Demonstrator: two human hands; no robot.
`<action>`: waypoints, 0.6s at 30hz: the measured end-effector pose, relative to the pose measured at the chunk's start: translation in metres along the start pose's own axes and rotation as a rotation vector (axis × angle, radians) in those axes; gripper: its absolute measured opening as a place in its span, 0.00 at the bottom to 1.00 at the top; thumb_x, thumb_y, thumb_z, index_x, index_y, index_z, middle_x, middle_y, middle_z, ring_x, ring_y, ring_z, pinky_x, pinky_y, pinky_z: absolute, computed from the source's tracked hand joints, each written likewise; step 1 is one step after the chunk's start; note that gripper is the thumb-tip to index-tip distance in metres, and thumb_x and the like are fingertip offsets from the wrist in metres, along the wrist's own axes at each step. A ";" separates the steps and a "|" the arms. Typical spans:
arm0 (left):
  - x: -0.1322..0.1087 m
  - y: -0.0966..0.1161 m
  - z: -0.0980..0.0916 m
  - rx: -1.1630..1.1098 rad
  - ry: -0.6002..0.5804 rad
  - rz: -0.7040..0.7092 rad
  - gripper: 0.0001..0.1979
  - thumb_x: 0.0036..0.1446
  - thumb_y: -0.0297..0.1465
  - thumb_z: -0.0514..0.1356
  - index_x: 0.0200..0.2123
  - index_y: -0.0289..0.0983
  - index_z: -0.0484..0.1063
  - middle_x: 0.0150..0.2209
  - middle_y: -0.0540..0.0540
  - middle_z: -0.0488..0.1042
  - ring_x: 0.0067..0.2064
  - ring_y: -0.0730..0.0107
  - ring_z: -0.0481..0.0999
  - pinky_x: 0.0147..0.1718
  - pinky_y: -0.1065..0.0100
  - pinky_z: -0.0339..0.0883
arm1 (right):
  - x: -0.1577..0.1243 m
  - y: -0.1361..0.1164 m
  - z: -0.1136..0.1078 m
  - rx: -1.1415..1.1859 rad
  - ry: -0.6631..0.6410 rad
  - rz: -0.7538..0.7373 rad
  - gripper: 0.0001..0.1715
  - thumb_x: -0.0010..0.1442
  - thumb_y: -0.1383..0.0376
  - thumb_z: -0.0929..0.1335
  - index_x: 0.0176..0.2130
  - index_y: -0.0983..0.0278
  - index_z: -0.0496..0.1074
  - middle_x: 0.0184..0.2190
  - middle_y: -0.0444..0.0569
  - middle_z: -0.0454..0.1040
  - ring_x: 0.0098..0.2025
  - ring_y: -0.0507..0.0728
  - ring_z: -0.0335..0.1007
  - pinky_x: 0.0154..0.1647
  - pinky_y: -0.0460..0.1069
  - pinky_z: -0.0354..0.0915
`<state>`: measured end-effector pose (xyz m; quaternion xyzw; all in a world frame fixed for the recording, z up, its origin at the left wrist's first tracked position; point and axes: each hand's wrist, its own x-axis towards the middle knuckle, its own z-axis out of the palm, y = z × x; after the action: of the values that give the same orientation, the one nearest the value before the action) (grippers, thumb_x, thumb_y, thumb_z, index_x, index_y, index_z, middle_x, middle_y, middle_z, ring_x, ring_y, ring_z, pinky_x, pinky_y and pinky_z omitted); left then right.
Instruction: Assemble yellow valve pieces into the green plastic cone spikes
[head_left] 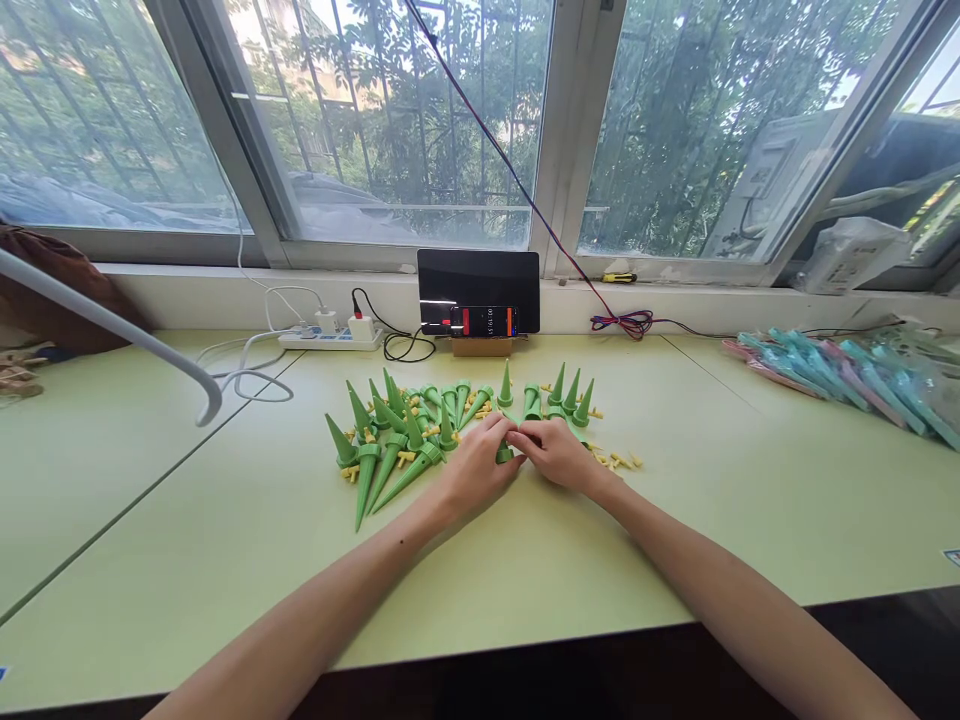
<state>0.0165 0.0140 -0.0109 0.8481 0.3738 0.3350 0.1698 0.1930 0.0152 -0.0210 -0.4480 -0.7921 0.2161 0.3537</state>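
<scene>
My left hand (480, 468) is closed around a green plastic plant-watering spike (505, 454), of which only a part shows between the fingers. Touching it from the other side, my right hand (561, 453) has its fingers pinched together; whatever is in them is hidden. Many more green spikes lie or stand on the table around my hands, such as an upright green spike (506, 385) just behind them and a lying green spike (366, 482) to the left. Small yellow T-shaped pieces (616, 461) are scattered beside my right wrist, and others sit among the spikes.
A dark tablet screen (480, 275) leans at the back, with a phone (486, 321) showing a timer before it. A power strip (334, 338) with cables is back left. Bagged blue and pink items (847, 370) lie far right. A white curved rod (120, 325) reaches in from the left.
</scene>
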 end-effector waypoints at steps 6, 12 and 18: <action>0.000 0.000 0.000 -0.009 -0.011 -0.005 0.08 0.56 0.27 0.61 0.40 0.39 0.71 0.42 0.46 0.72 0.42 0.64 0.73 0.41 0.63 0.68 | 0.000 0.000 -0.001 0.005 -0.003 -0.008 0.27 0.70 0.53 0.62 0.23 0.63 0.65 0.19 0.40 0.61 0.23 0.50 0.54 0.26 0.47 0.48; 0.000 0.002 -0.001 -0.012 -0.018 -0.018 0.08 0.56 0.28 0.62 0.40 0.39 0.71 0.42 0.46 0.72 0.43 0.62 0.73 0.42 0.62 0.68 | 0.001 0.001 -0.002 -0.014 -0.017 -0.009 0.27 0.70 0.53 0.61 0.24 0.64 0.65 0.19 0.40 0.60 0.23 0.50 0.53 0.27 0.47 0.48; 0.000 0.003 -0.002 -0.022 -0.024 -0.029 0.08 0.56 0.27 0.62 0.40 0.39 0.71 0.42 0.45 0.72 0.44 0.62 0.73 0.44 0.61 0.68 | 0.001 0.002 -0.002 -0.023 -0.021 -0.002 0.27 0.70 0.54 0.61 0.23 0.64 0.65 0.19 0.40 0.59 0.23 0.50 0.53 0.27 0.47 0.47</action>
<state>0.0166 0.0122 -0.0083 0.8445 0.3803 0.3265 0.1886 0.1957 0.0174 -0.0206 -0.4487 -0.7988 0.2115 0.3404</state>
